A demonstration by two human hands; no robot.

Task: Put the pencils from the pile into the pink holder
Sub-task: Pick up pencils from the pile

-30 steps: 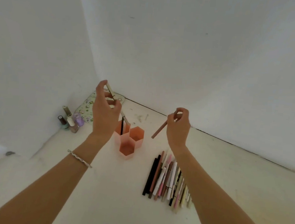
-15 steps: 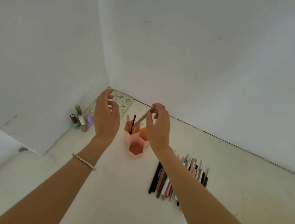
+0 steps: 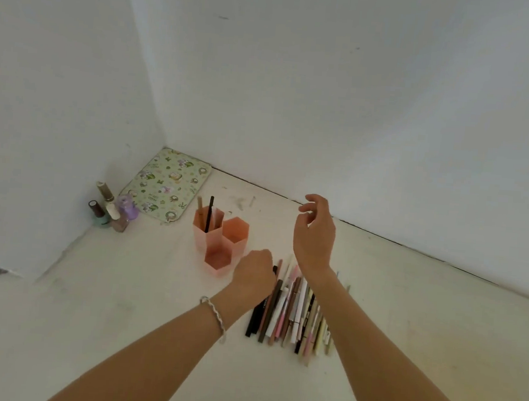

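Note:
The pink holder has three hexagonal cups and stands on the white surface near the corner. Its tallest, back-left cup holds a black pencil and two lighter ones. The pencil pile lies to its right in a rough row. My left hand is down on the pile's far left end, next to the black pencils. Its fingers are curled under and hidden. My right hand hovers above the pile's far end, fingers apart and holding nothing.
Several nail polish bottles stand by the left wall. A green floral pad lies in the corner behind the holder. White walls close in at the left and back.
My right hand let its brown pencil go into the holder and drew back to the right, empty. My left hand dropped from beside the holder to the pile.

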